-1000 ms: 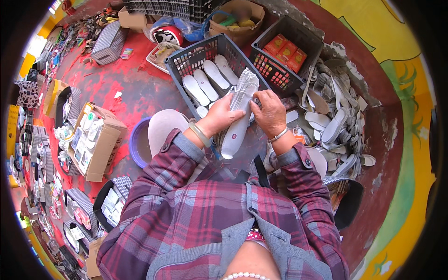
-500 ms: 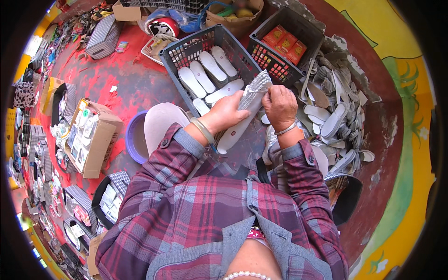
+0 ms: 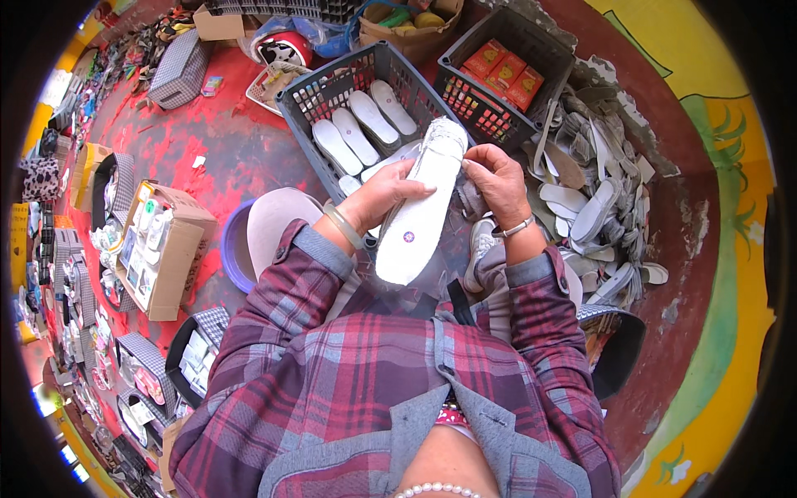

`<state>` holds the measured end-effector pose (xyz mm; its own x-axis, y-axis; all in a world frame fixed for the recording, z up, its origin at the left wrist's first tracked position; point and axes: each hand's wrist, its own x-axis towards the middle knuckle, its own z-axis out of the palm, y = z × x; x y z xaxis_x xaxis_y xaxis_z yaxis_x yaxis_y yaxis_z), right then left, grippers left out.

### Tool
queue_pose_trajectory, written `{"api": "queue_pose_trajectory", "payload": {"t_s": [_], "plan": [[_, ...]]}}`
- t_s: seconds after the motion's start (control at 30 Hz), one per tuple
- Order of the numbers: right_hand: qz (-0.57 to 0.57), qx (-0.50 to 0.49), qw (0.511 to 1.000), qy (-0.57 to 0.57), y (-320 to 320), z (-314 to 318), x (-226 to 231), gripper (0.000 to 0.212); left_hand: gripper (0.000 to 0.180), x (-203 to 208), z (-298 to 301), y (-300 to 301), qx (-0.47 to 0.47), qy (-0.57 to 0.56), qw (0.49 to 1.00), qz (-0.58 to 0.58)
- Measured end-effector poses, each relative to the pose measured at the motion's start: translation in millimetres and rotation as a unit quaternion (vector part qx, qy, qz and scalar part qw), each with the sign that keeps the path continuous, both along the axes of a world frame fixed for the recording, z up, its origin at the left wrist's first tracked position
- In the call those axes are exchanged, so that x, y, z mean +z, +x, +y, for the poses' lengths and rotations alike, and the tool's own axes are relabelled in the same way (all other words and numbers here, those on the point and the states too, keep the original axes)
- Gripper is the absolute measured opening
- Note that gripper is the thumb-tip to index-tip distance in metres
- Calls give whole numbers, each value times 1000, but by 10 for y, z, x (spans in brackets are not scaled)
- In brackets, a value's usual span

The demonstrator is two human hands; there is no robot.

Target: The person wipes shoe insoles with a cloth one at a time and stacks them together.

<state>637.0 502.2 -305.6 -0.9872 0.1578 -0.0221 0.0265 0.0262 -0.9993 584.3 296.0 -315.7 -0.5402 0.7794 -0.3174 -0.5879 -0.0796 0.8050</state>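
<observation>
My left hand (image 3: 378,197) is closed round a bundle of white insoles (image 3: 423,217), its thumb across the top one. A small round emblem marks the wide end nearest me, and a band or tie seems to wrap the far end. At the bundle's right edge, near that far end, my right hand (image 3: 501,184) has thumb and forefinger pinched together. Whatever sits between those fingertips is too small to make out. Just beyond, a dark grey plastic crate (image 3: 292,119) holds several white insoles (image 3: 371,118), partly hidden by the bundle.
A heap of loose insoles (image 3: 594,203) lies at the right by the wall. Behind it stands a second crate (image 3: 531,62) with red boxes (image 3: 504,75). A purple basin (image 3: 238,247) is beside my left knee, and a cardboard box (image 3: 178,266) of packets stands farther left.
The bundle has turned so its top insole faces up, and its near end has shifted toward me. My right hand has opened out slightly from a tighter curl, staying at the bundle's edge.
</observation>
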Motion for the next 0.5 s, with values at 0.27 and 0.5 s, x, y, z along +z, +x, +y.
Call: {"api": "queue_pose_trajectory", "payload": {"t_s": [0.27,0.5], "plan": [[33,-36,984,170,21,-101,54,15,54,39,-8,-25,7,90,992,-85],[66,-84,972,211,16,-55,3,9,49,9,4,-16,-39,121,984,-121]]}}
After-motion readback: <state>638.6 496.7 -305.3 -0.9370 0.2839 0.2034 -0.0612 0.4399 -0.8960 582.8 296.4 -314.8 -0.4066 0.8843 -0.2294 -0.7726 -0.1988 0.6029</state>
